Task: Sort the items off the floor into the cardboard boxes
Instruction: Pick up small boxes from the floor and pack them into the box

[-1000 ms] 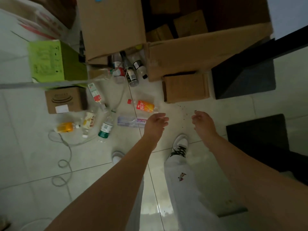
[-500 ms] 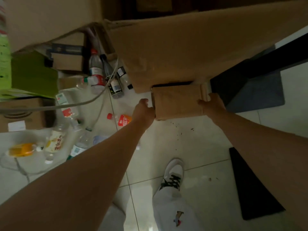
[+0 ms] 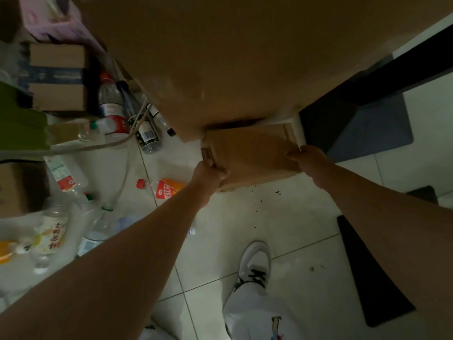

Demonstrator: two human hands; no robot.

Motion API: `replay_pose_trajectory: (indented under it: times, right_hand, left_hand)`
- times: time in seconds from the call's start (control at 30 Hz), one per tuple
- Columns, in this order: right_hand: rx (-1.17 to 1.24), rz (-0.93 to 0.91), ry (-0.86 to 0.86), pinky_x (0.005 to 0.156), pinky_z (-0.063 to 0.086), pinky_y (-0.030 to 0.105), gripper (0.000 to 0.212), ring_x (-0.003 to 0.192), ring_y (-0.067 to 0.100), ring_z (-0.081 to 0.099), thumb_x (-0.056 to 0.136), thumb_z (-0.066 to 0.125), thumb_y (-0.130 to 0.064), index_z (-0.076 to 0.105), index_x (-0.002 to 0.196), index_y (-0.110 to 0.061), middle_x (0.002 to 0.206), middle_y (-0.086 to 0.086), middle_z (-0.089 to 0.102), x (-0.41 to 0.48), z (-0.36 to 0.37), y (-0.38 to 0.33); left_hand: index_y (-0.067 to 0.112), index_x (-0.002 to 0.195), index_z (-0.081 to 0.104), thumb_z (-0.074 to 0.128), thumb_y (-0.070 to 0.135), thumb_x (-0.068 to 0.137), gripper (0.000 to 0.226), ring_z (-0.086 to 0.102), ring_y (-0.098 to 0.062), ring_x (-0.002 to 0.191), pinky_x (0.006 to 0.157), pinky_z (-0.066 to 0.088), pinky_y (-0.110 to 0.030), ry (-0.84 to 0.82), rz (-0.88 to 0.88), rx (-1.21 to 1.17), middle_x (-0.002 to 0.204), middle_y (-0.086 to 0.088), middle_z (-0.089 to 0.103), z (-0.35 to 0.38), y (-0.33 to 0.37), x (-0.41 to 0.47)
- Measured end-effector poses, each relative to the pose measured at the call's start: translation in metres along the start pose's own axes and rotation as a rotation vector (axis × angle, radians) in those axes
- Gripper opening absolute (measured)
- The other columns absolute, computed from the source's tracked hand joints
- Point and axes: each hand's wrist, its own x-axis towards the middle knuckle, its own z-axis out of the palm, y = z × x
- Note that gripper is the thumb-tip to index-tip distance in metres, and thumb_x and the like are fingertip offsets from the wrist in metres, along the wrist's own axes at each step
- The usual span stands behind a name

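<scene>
Gripping a small cardboard box (image 3: 250, 153) by its 2 short ends, both hands are working at the foot of a large cardboard box (image 3: 220, 57). The left hand (image 3: 208, 171) is curling its fingers round the left end, where the corrugated edge is showing. The right hand (image 3: 309, 163) is wrapping its fingers over the right end. The small box is flat, rectangular and matt brown, and its far edge is sitting just beside the base of the large box. Whether it is resting on the floor (image 3: 282, 229) or raised off it cannot be told. The floor is showing as glossy pale tile, with dark specks lying near the box. Left of the left hand, a clear plastic bottle (image 3: 166, 188) with a red cap and orange label is lying on its side. Further left, more bottles (image 3: 112, 111) are lying around a pale cable (image 3: 98, 146). A white laced shoe (image 3: 255, 263) is standing on the tile beside a dark mat (image 3: 367, 271).
</scene>
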Motion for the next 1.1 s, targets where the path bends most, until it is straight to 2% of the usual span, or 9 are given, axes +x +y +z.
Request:
replay_pose_trajectory:
  times: [0.1, 0.3, 0.4, 0.5, 0.63, 0.73, 0.83, 0.97, 1.1]
  right_hand:
    - [0.09, 0.036, -0.009, 0.084, 0.041, 0.033, 0.06, 0.105, 0.025, 0.052, 0.092, 0.063, -0.033, 0.042, 0.142, -0.007, 0.132, 0.011, 0.052, -0.042, -0.003, 0.002]
    - [0.361, 0.16, 0.019, 0.083, 0.05, 0.034, 0.03, 0.091, 0.016, 0.06, 0.092, 0.06, -0.043, 0.059, 0.111, -0.021, 0.114, 0.003, 0.064, -0.17, -0.014, 0.004]
    - [0.458, 0.12, 0.09, 0.091, 0.05, 0.036, 0.046, 0.098, 0.017, 0.06, 0.089, 0.064, -0.047, 0.059, 0.123, -0.016, 0.118, 0.001, 0.062, -0.244, -0.026, -0.006]
    - [0.502, 0.089, 0.144, 0.105, 0.044, 0.045, 0.067, 0.117, 0.024, 0.055, 0.085, 0.067, -0.049, 0.049, 0.139, -0.014, 0.133, 0.004, 0.056, -0.331, -0.042, -0.026]
    - [0.518, 0.063, 0.19, 0.102, 0.046, 0.046, 0.071, 0.115, 0.024, 0.055, 0.082, 0.072, -0.046, 0.046, 0.141, -0.016, 0.134, 0.005, 0.054, -0.445, -0.07, -0.065]
    - [0.512, -0.002, 0.228, 0.096, 0.049, 0.042, 0.071, 0.112, 0.022, 0.054, 0.081, 0.073, -0.048, 0.045, 0.14, -0.02, 0.13, 0.002, 0.054, -0.518, -0.089, -0.107]
    - [0.529, -0.132, 0.196, 0.1, 0.047, 0.043, 0.072, 0.116, 0.022, 0.054, 0.083, 0.072, -0.045, 0.042, 0.143, -0.019, 0.135, 0.002, 0.052, -0.573, -0.104, -0.155]
    - [0.611, -0.258, 0.147, 0.101, 0.045, 0.043, 0.075, 0.117, 0.022, 0.053, 0.081, 0.075, -0.039, 0.038, 0.144, -0.02, 0.129, 0.0, 0.054, -0.624, -0.116, -0.22]
    - [0.742, -0.193, -0.02, 0.092, 0.047, 0.042, 0.085, 0.115, 0.024, 0.048, 0.083, 0.073, -0.038, 0.02, 0.149, -0.03, 0.137, 0.004, 0.044, -0.653, -0.108, -0.278]
  left_hand:
    - [0.009, 0.121, 0.056, 0.065, 0.002, 0.084, 0.038, 0.061, -0.028, 0.103, 0.086, 0.055, -0.038, -0.041, -0.016, -0.036, 0.115, -0.009, 0.061, -0.011, 0.005, -0.04]
    - [0.012, 0.083, 0.058, 0.062, -0.008, 0.079, 0.02, 0.059, -0.026, 0.072, 0.05, 0.046, -0.023, -0.06, 0.109, 0.062, 0.077, -0.01, 0.058, -0.037, 0.017, -0.159]
    - [0.009, 0.093, 0.058, 0.059, -0.012, 0.077, 0.026, 0.061, -0.031, 0.075, 0.048, 0.051, -0.03, -0.104, 0.146, -0.025, 0.091, -0.017, 0.058, -0.055, 0.024, -0.235]
    - [0.022, 0.079, 0.053, 0.06, -0.003, 0.068, 0.028, 0.055, -0.011, 0.066, 0.049, 0.046, -0.019, -0.168, 0.176, -0.067, 0.07, 0.007, 0.059, -0.083, 0.038, -0.322]
    - [0.018, 0.079, 0.056, 0.061, 0.009, 0.062, 0.02, 0.053, -0.01, 0.061, 0.054, 0.043, -0.027, -0.162, 0.229, 0.004, 0.065, 0.012, 0.057, -0.124, 0.072, -0.429]
    - [0.021, 0.07, 0.051, 0.066, -0.002, 0.07, 0.027, 0.049, -0.005, 0.052, 0.047, 0.042, -0.022, -0.096, 0.311, 0.075, 0.051, 0.018, 0.054, -0.159, 0.113, -0.493]
    - [0.016, 0.083, 0.06, 0.065, -0.009, 0.077, 0.026, 0.058, 0.0, 0.054, 0.048, 0.046, -0.016, -0.021, 0.355, 0.04, 0.062, 0.013, 0.061, -0.19, 0.158, -0.542]
    - [-0.003, 0.098, 0.06, 0.066, -0.007, 0.081, 0.018, 0.057, -0.018, 0.065, 0.05, 0.048, -0.018, 0.089, 0.447, 0.004, 0.076, -0.012, 0.062, -0.213, 0.214, -0.585]
    - [0.006, 0.091, 0.063, 0.067, -0.008, 0.08, 0.019, 0.053, -0.012, 0.056, 0.046, 0.044, -0.014, 0.174, 0.501, -0.091, 0.069, -0.005, 0.062, -0.211, 0.253, -0.601]
